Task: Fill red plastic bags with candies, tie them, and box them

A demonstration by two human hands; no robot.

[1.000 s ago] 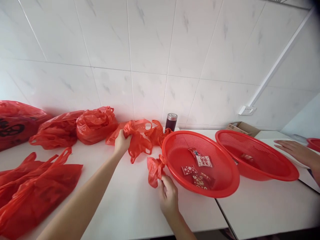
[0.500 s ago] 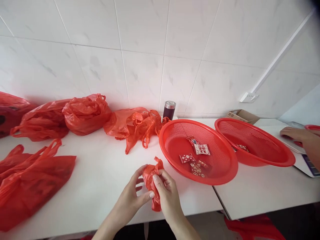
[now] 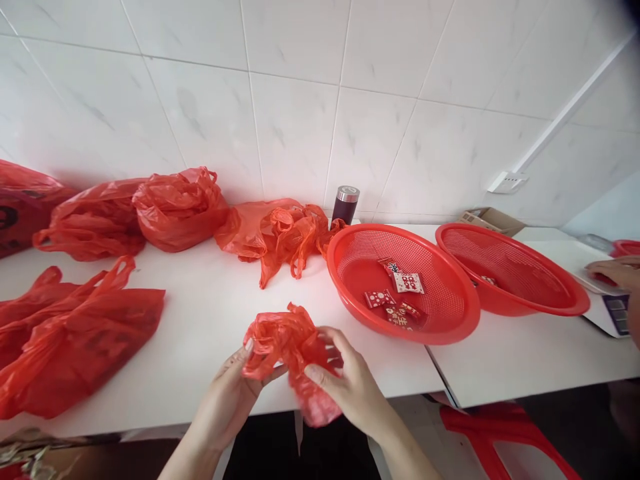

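Note:
A crumpled red plastic bag (image 3: 285, 343) is held between both hands above the front edge of the white table (image 3: 200, 333). My left hand (image 3: 235, 380) pinches its left side, thumb on top. On the right side, my right hand (image 3: 345, 377) grips the bag with the thumb in front and the fingers behind. Just right of my hands is a red perforated basket (image 3: 350, 293) with several small wrapped packets (image 3: 408, 283) at its bottom.
Red bags (image 3: 180, 210) line the wall, and another bag (image 3: 85, 340) lies at the left. Behind the basket stands a dark cup (image 3: 345, 205). A second red basket (image 3: 520, 273), a cardboard box (image 3: 493, 220), a scale (image 3: 613, 313) and another person's hand (image 3: 617, 272) are at the right.
The crumpled bag has spread wider as my left hand moved left and my right hand moved slightly right. The view has shifted, with the table items appearing higher.

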